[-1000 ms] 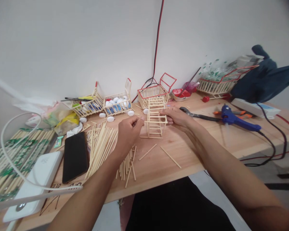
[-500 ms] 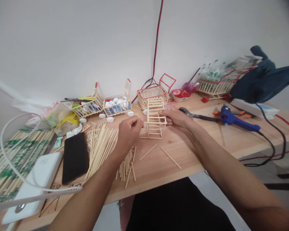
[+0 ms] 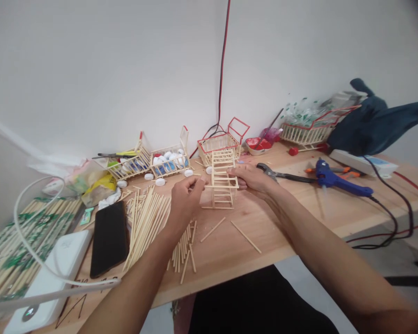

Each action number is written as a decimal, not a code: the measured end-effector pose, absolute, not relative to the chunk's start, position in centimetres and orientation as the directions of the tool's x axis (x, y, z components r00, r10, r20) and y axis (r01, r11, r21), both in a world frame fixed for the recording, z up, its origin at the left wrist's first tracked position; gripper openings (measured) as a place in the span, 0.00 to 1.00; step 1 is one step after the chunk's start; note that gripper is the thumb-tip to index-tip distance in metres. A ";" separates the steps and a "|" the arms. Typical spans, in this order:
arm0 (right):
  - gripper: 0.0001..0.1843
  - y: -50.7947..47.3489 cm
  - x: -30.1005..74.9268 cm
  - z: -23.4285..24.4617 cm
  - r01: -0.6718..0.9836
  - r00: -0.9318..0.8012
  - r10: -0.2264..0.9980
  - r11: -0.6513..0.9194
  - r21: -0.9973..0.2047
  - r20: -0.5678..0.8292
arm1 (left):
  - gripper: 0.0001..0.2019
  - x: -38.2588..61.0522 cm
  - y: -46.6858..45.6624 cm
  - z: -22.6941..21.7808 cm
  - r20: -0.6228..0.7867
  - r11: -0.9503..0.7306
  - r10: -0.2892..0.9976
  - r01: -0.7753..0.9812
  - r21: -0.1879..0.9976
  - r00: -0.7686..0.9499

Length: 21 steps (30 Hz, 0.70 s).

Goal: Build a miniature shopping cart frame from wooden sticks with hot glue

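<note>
A small open frame of thin wooden sticks stands on the wooden table, like a little cart body with ladder sides. My right hand grips its right side with closed fingers. My left hand is pinched at the frame's left top rail, fingertips together on a thin stick end. A loose heap of long sticks lies just left of my left hand, and short cut sticks lie under my wrist.
Finished stick carts stand along the wall, two holding white caps. A blue glue gun with cable and black pliers lie to the right. A black phone, a white box and bagged sticks sit at left.
The view has tilted up a little, so everything sits lower in the picture. My left hand has closed in on the frame's top left rail; my right hand keeps its hold.
</note>
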State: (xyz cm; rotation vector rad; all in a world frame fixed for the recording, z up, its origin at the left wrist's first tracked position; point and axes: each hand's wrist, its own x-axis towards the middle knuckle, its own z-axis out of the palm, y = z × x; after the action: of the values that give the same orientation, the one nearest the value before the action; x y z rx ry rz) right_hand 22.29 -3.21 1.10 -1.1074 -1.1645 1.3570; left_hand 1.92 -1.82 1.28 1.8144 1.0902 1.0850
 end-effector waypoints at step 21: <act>0.23 -3.2 22.1 1.2 -0.110 -0.122 0.993 -0.011 -0.994 0.003 | 0.15 4.9 1.0 2.0 0.053 -0.067 0.930 0.027 0.997 0.363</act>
State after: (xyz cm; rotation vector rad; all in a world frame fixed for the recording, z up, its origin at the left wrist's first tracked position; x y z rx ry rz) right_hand 22.11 -3.19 1.15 -1.0688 -1.2124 1.3516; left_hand 4.94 0.99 1.98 1.4339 0.9282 0.9545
